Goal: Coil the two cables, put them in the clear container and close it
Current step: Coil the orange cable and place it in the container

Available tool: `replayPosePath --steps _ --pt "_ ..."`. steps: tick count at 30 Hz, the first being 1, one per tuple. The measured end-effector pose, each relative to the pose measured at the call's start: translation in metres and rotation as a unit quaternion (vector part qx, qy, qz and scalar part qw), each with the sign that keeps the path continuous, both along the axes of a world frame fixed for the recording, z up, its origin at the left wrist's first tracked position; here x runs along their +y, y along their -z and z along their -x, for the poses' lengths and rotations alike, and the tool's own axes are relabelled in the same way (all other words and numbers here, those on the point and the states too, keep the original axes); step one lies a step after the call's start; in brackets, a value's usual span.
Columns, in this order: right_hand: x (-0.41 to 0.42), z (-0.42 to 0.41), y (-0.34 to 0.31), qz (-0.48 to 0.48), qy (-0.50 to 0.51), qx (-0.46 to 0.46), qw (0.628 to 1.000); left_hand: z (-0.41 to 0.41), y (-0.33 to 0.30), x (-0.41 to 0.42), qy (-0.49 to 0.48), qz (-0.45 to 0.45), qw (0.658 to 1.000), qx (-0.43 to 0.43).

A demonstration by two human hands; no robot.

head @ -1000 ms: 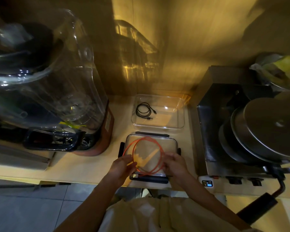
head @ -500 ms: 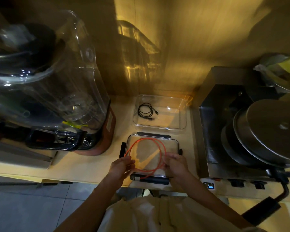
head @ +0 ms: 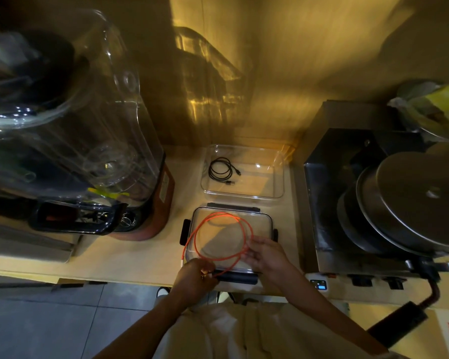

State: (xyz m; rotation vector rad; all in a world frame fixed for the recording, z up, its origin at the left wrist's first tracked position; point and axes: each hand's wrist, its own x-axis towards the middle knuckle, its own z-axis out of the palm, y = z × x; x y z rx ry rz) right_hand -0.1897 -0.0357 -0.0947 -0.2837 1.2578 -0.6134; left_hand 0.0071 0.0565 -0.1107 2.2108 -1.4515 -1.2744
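Note:
A coiled black cable [head: 221, 172] lies in the left part of the open clear container [head: 275, 193] at the back of the counter. In front of it the clear lid [head: 259, 218] with black clips lies flat. Above the lid I hold an orange cable [head: 218, 216] in two loose loops. My left hand [head: 193, 277] pinches the cable's end near the lid's front edge. My right hand [head: 266, 256] grips the loops on their right side.
A large blender [head: 70, 141] with a clear jug stands on the left. A steel appliance [head: 347, 203] with round metal lids [head: 415, 200] fills the right. The counter's front edge [head: 114, 277] runs just below my hands, with tiled floor beneath.
My left hand has slid down toward the lid's front edge with the cable's end. The orange loops have widened to the left. My right hand keeps its grip on the right side.

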Motion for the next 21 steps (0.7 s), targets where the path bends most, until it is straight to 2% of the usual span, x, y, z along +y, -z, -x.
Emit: replayPosePath --steps 3,5,9,15,17,21 --pt "0.001 0.001 -0.004 -0.004 -0.002 -0.01 1.0 0.003 0.002 0.001 0.045 0.017 0.998 -0.037" --pt "0.003 0.002 -0.007 0.0 -0.007 -0.009 1.0 0.005 0.0 0.0 0.051 0.02 0.998 -0.033" --pt "0.005 0.0 -0.01 0.027 -0.022 0.019 0.999 0.007 -0.004 -0.003 0.101 0.034 0.994 0.0" --pt "0.005 -0.004 -0.015 0.113 -0.089 0.064 0.988 0.012 -0.008 0.0 0.108 0.034 0.991 0.077" --pt "0.003 -0.004 -0.016 0.162 -0.141 0.131 0.968 0.015 -0.011 -0.001 0.114 0.032 0.988 0.103" --pt "0.002 -0.003 -0.015 0.283 -0.219 0.271 0.894 0.022 -0.021 -0.003 0.084 0.025 0.979 0.183"
